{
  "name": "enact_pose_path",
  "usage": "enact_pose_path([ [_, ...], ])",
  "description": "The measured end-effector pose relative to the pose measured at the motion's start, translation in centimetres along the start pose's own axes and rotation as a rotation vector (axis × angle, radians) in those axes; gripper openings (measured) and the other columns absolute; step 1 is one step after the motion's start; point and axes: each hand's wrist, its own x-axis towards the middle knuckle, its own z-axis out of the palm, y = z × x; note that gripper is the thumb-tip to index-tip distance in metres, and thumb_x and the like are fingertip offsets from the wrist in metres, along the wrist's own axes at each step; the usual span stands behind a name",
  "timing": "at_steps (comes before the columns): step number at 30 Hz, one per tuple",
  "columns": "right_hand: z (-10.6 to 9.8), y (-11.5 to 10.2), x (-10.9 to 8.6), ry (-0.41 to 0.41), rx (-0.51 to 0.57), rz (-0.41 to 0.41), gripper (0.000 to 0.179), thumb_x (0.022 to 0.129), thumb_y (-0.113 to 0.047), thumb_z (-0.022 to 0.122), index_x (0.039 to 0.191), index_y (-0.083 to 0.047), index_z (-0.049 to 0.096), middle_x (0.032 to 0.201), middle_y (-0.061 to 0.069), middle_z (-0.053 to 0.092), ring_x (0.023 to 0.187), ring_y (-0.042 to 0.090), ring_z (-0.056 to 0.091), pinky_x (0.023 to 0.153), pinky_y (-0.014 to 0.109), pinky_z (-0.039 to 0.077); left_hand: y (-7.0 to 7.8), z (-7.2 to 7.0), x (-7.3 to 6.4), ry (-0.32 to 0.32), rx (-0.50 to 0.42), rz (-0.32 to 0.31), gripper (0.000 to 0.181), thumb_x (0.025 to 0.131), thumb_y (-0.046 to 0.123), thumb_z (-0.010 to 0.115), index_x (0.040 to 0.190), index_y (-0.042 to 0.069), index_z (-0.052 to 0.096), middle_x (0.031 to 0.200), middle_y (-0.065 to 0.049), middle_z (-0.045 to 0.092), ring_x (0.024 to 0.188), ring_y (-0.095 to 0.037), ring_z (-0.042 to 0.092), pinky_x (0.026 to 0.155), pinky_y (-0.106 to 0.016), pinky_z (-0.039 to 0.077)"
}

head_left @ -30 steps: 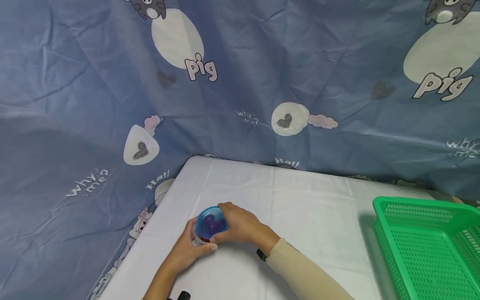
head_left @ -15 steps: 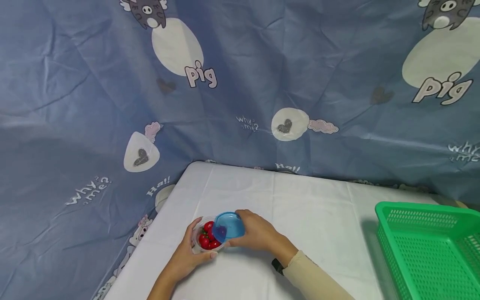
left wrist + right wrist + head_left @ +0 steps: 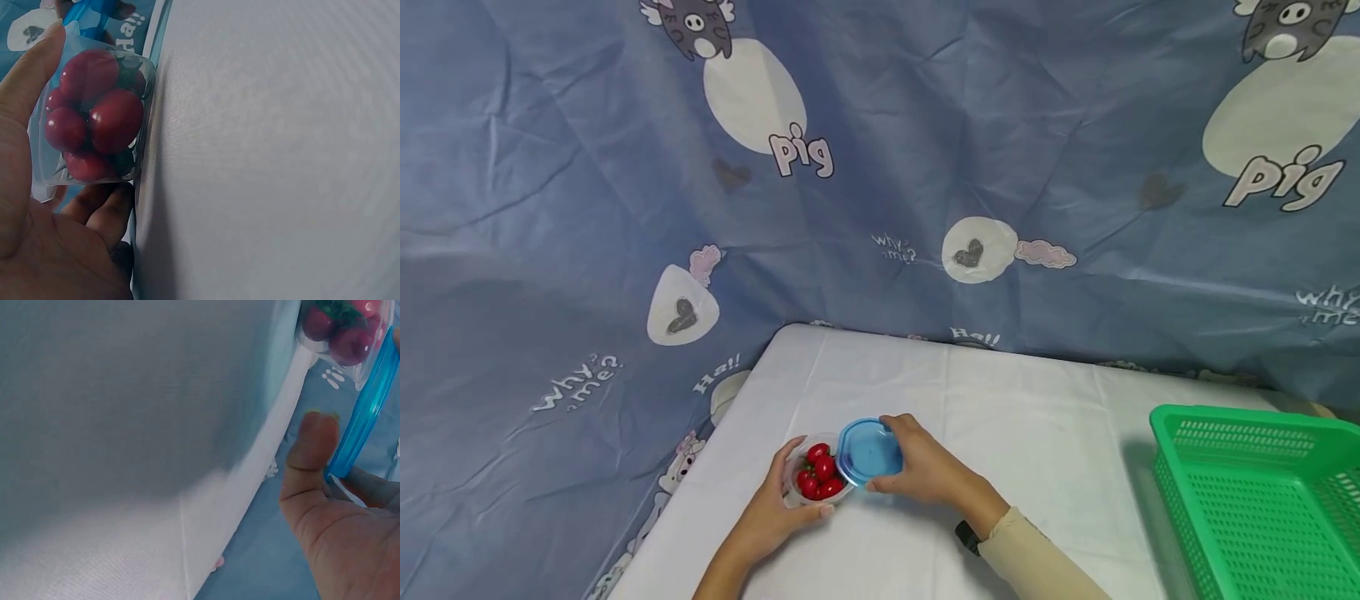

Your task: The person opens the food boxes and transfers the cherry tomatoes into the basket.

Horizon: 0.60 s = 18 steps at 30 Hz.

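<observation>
A clear plastic tub (image 3: 41,150) stands on the white table with its top uncovered. Inside it are several small red tomatoes (image 3: 823,468), some with green stems, also seen through the wall in the left wrist view. My left hand (image 3: 767,508) grips the tub from its left side, thumb in front and fingers behind. Just right of the tub, my right hand (image 3: 917,467) pinches a blue translucent lid (image 3: 870,452) by its edge. The lid is tilted, its left edge overlapping the tub's rim in the head view.
A green plastic basket (image 3: 1176,492) with slotted walls stands at the table's right. The white tablecloth (image 3: 1022,417) spreads between it and the hands. Behind and to the left hangs a blue printed curtain (image 3: 850,275).
The lid has come off the tub and moved right in my right hand, exposing the tomatoes. My left hand keeps its grip on the tub, nearly still.
</observation>
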Motion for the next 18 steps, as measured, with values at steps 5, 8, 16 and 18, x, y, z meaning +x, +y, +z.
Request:
enact_pose_path([
  [5, -0.1, 0.2, 0.0, -0.008, 0.059, 0.028, 0.101, 0.079, -0.046, 0.091, 0.157, -0.005, 0.040, 0.144, 0.014, 0.049, 0.126, 0.031, 0.056, 0.102, 0.054, 0.052, 0.1, 0.1, 0.0, -0.002, 0.002, -0.004, 0.109, 0.076, 0.043, 0.093, 0.160, 0.038, 0.025, 0.166, -0.025, 0.031, 0.151, -0.051, 0.025, 0.115, -0.072, 0.027],
  [8, -0.2, 0.4, -0.1, -0.009, 0.112, 0.055, 0.100, 0.079, -0.042, 0.091, 0.157, -0.006, 0.040, 0.142, 0.014, 0.049, 0.126, 0.032, 0.055, 0.102, 0.056, 0.052, 0.1, 0.1, 0.0, -0.009, 0.010, -0.005, 0.109, 0.076, 0.043, 0.093, 0.161, 0.036, 0.025, 0.165, -0.027, 0.031, 0.151, -0.052, 0.025, 0.115, -0.072, 0.027],
  [16, -1.1, 0.7, -0.3, -0.024, 0.324, 0.103, 0.090, 0.082, -0.028, 0.091, 0.158, -0.016, 0.043, 0.156, 0.017, 0.044, 0.135, 0.042, 0.049, 0.101, 0.060, 0.052, 0.0, 0.1, 0.2, 0.001, 0.009, 0.001, 0.109, 0.076, 0.043, 0.094, 0.160, 0.037, 0.026, 0.167, -0.025, 0.027, 0.151, -0.051, 0.025, 0.115, -0.071, 0.028],
  [18, -1.4, 1.1, -0.4, -0.034, 0.402, 0.110, 0.087, 0.084, -0.024, 0.090, 0.157, -0.017, 0.044, 0.155, 0.020, 0.045, 0.126, 0.041, 0.057, 0.092, 0.055, 0.057, 0.0, 0.1, 0.3, -0.002, 0.006, 0.005, 0.108, 0.076, 0.042, 0.094, 0.160, 0.037, 0.025, 0.167, -0.025, 0.027, 0.151, -0.051, 0.024, 0.116, -0.070, 0.027],
])
